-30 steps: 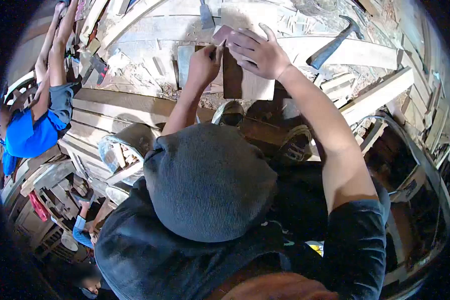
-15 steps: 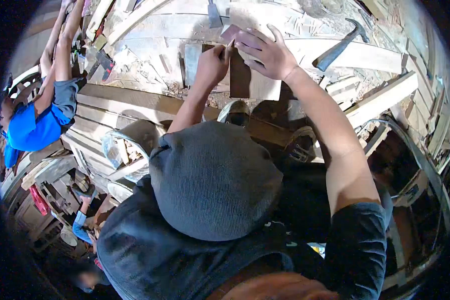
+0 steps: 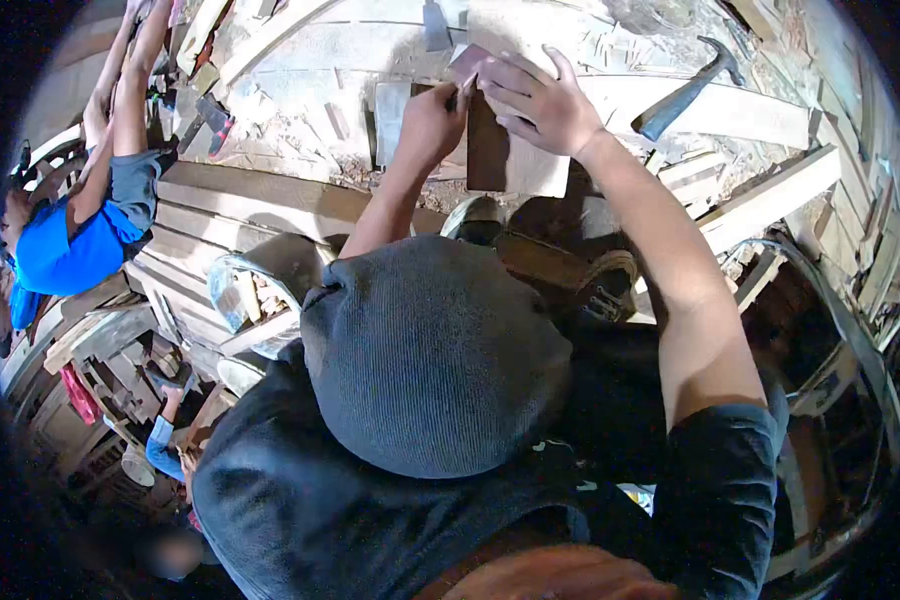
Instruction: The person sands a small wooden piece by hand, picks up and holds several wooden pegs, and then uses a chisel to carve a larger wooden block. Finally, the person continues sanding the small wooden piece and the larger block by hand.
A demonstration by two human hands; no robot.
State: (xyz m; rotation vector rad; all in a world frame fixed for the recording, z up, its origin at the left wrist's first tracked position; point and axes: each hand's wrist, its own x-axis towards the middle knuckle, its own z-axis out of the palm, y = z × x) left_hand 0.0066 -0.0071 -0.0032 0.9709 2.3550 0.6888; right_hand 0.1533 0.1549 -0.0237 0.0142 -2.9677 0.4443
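My left hand [image 3: 434, 124] is closed, its thumb and forefinger pinched at the lower edge of a small, flat reddish-brown piece [image 3: 466, 60]. My right hand [image 3: 552, 108] reaches in from the other side with fingers stretched out and thumb apart, its fingertips meeting the left ones at that piece. Below both hands lies a flat rectangular wooden board [image 3: 538, 168], partly in shadow. A narrow grey metal blade [image 3: 436, 26] lies just beyond the piece. What exactly sits between the fingertips is too small to make out.
A hammer [image 3: 688, 90] lies on a pale plank to the right. Wood offcuts and chips litter the work surface. A bucket [image 3: 232, 292] with wood scraps stands at left. One person in a blue shirt [image 3: 70, 250] sits far left; another person's arm [image 3: 162, 440] shows below.
The whole view has shifted slightly, with things a few pixels further right. Both hands stay together at the small piece with almost the same pose.
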